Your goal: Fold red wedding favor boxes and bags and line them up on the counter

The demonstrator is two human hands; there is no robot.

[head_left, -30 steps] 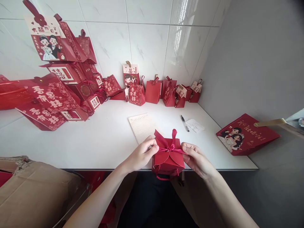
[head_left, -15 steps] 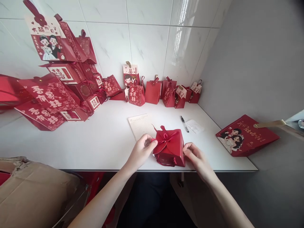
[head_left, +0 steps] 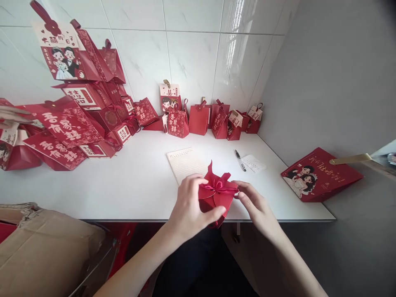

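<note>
A red gift box (head_left: 213, 201), tied on top with a red ribbon bow (head_left: 216, 186), is at the table's front edge, tilted toward me. My left hand (head_left: 190, 206) grips its left side, with the thumb along the near side and the fingers at the back. At the box's right, the thumb and fingers of my right hand (head_left: 254, 203) pinch the end of the ribbon. Both hands partly cover the box, and its underside is hidden.
A lined notepad (head_left: 185, 161), a marker pen (head_left: 240, 160) and a small paper slip (head_left: 254, 163) lie behind the box. Red boxes (head_left: 198, 119) line the wall; others are stacked at left, near another person's hand (head_left: 12, 114). A cardboard box (head_left: 52, 251) stands front left.
The gift box has turned and tilted toward me. My left hand went from the ribbon to the box's side; my right hand now pinches the ribbon. Another person's hand has appeared at far left.
</note>
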